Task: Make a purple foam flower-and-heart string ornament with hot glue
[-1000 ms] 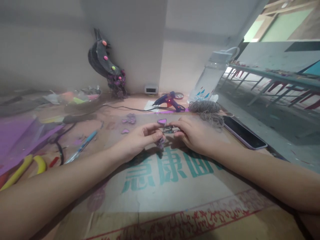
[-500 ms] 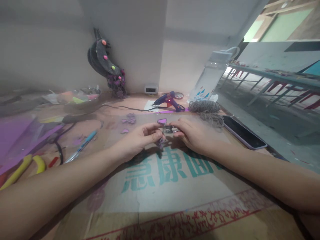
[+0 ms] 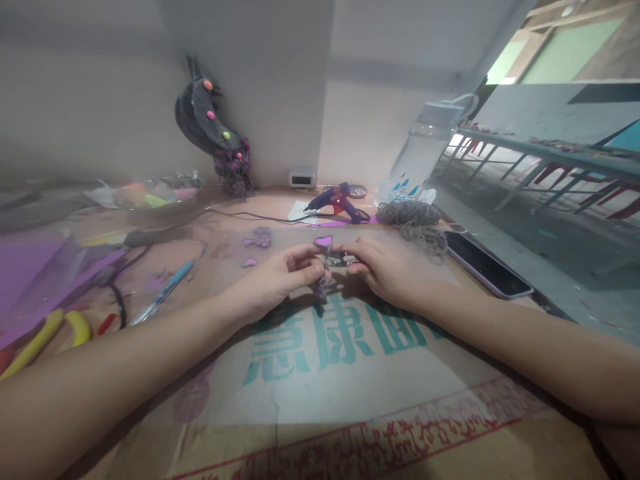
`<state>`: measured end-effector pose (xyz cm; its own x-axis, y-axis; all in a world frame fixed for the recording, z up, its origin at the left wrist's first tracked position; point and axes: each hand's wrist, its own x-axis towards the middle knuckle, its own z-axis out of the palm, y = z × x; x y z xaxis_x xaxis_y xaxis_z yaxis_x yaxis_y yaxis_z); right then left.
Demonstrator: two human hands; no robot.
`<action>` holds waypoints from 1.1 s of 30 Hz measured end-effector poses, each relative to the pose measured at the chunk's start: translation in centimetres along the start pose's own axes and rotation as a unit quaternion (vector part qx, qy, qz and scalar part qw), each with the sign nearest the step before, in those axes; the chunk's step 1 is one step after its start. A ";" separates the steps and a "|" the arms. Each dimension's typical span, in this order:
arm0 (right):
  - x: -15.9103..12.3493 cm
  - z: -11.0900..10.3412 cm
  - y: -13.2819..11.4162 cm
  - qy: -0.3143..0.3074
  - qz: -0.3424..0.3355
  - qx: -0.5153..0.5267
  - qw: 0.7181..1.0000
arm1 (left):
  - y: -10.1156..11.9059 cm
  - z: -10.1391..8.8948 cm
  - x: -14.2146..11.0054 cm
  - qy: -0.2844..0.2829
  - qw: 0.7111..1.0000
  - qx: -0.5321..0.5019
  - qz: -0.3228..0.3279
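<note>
"Movement first: what has shifted in the last second?"

"The small purple heart with a dark rim (image 3: pixel 324 241). It was tipped further back; now its face shows more fully, just above the fingertips of the bare left hand (image 3: pixel 285 275), with a thin stem visible beneath it."

"Have the hands themselves moved?"

"Hardly. The left thumb and forefinger are pinched together, I judge on the grey-and-purple bundle (image 3: pixel 321 288) hanging below them. The bare right hand (image 3: pixel 384 270) has thumb and forefinger clamped on a slim tool of dark and silver metal (image 3: pixel 336 259) that reaches across towards the stem."

"Is the tool gripping that stem?"

"I cannot tell; its tip is too blurred."

"And what does the turn mean for the work?"

"A fine adjustment, I'd say: the heart has come round while both grips stayed put. The clustered pale purple pieces (image 3: pixel 260 237) and the blue-purple glue gun with a red light (image 3: pixel 333 200) lie beyond the hands, just where they were."
</note>
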<state>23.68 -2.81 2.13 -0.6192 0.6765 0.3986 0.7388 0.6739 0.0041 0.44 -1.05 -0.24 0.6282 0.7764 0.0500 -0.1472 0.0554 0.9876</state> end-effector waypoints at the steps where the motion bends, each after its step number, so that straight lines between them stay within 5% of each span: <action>1: 0.0 0.0 0.0 0.001 0.000 0.001 1.000 | 0.0 0.0 0.0 0.002 1.000 -0.002 -0.001; 33: 0.4 -0.2 -0.4 -0.018 -0.001 -0.034 0.999 | 0.8 0.6 -0.1 -0.039 0.998 0.042 -0.002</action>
<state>23.22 -2.87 2.51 -0.6289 0.6866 0.3647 0.7531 0.6545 0.0667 0.74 -1.46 0.65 0.6868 0.7248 0.0545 -0.0828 0.0036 0.9966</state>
